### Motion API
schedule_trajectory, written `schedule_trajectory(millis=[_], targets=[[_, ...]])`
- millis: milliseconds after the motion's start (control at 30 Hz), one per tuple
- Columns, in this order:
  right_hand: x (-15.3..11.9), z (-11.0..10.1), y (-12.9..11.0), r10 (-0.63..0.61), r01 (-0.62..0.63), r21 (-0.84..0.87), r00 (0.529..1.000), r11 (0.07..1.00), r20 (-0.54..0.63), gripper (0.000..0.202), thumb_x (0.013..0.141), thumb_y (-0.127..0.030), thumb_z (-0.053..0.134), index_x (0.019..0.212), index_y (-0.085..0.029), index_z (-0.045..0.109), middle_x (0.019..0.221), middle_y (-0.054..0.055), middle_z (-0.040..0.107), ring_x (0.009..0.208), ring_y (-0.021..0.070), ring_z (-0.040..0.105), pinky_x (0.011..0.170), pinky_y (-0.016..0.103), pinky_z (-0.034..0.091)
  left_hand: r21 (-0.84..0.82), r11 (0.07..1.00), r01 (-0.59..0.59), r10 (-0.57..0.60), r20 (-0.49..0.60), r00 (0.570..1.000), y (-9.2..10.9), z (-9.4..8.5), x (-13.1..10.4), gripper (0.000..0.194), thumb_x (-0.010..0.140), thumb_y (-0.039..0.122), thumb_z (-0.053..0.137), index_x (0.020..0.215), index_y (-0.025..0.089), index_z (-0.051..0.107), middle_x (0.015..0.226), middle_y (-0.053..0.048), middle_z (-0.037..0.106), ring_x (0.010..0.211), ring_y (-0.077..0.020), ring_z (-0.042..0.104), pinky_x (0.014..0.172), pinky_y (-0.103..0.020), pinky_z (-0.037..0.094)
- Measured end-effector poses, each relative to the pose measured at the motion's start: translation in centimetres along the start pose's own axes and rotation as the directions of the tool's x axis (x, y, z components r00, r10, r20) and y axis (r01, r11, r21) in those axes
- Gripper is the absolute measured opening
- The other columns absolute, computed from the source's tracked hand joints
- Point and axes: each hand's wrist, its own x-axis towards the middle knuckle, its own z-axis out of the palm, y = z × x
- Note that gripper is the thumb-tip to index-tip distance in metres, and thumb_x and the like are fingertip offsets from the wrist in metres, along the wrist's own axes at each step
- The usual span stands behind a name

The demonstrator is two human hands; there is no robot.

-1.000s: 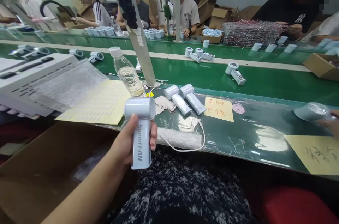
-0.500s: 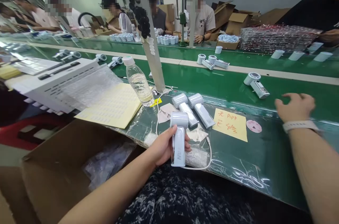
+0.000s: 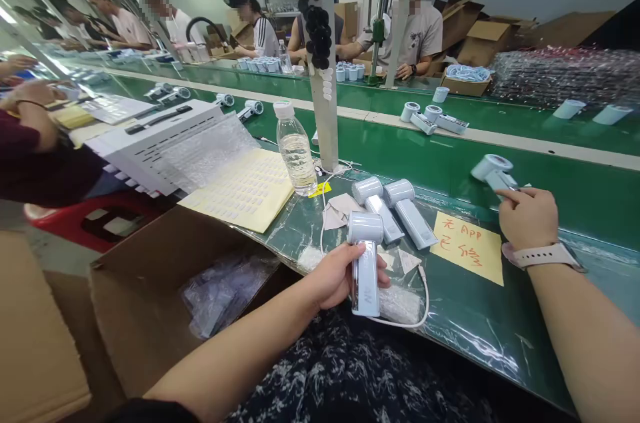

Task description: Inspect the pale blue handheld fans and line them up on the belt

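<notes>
My left hand [image 3: 337, 276] is wrapped round the handle of a pale blue handheld fan [image 3: 365, 276], held upright over the near table edge, its round head at the top. At the right, my right hand [image 3: 530, 220] closes on the handle end of another handheld fan [image 3: 493, 168] over the green conveyor belt; its fingertips are partly hidden. Two similar fans, a left one [image 3: 377, 208] and a right one [image 3: 410, 213], lie side by side just beyond my left hand. A white cable [image 3: 425, 296] loops behind the held fan.
A water bottle [image 3: 296, 153] stands beside a metal post [image 3: 325, 110]. Yellow label sheets [image 3: 245, 193] and a white slotted case [image 3: 160, 143] are at left. A handwritten yellow note [image 3: 467, 246] lies on the table. An open cardboard box [image 3: 135, 276] sits below. Co-workers sit across the belt.
My right hand has moved from open above the belt to a grip on the fan there. My left hand still holds its fan. The view has turned left.
</notes>
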Motion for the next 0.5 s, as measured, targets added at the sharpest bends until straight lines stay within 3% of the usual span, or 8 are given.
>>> schedule_trajectory(millis=[167,333,400,500], targets=[[-6.4,-1.7,-6.1,-0.039,0.05,-0.06,0.984,0.997,0.176,0.027,0.08,-0.025,0.052,0.084,-0.022,0.078,0.104,0.014,0.059,0.093,0.0322,0.06,0.076,0.048,0.051,-0.056,0.998,-0.029,0.031,0.038,0.999,0.0,0.0,-0.2,0.031,0.085,0.042,0.065,0.089,0.011,0.066,0.078,-0.013,0.074,0.07,-0.0225,0.07,0.07,-0.034,0.053],[-12.3,-4.1,-10.0,-0.004,0.022,-0.072,0.972,0.997,0.236,0.03,0.086,-0.029,0.045,0.085,-0.021,0.074,0.119,0.016,0.058,0.107,0.0376,0.058,0.089,0.06,0.048,-0.08,0.996,-0.044,0.052,0.099,0.994,-0.3,-0.1,-0.4,0.035,0.084,0.044,0.068,0.091,0.009,0.065,0.082,-0.015,0.075,0.072,-0.0225,0.071,0.072,-0.034,0.053],[-12.8,-4.8,-11.5,0.009,0.007,-0.08,0.981,0.997,0.195,0.028,0.087,-0.03,0.045,0.084,-0.021,0.071,0.122,0.017,0.057,0.116,0.0412,0.054,0.094,0.066,0.044,-0.094,0.993,-0.065,0.077,0.121,0.99,-0.5,0.0,-0.3,0.034,0.082,0.043,0.071,0.093,0.011,0.063,0.083,-0.013,0.075,0.072,-0.0225,0.071,0.072,-0.035,0.053],[-11.0,-5.0,-15.3,-0.051,0.051,0.0,0.993,0.999,0.103,0.021,0.086,-0.029,0.05,0.094,-0.021,0.068,0.123,0.017,0.058,0.12,0.0405,0.052,0.1,0.067,0.039,-0.121,0.987,-0.11,0.124,0.113,0.986,-0.8,0.1,-0.3,0.036,0.078,0.042,0.076,0.093,0.014,0.06,0.086,-0.011,0.074,0.073,-0.0228,0.072,0.072,-0.036,0.055]])
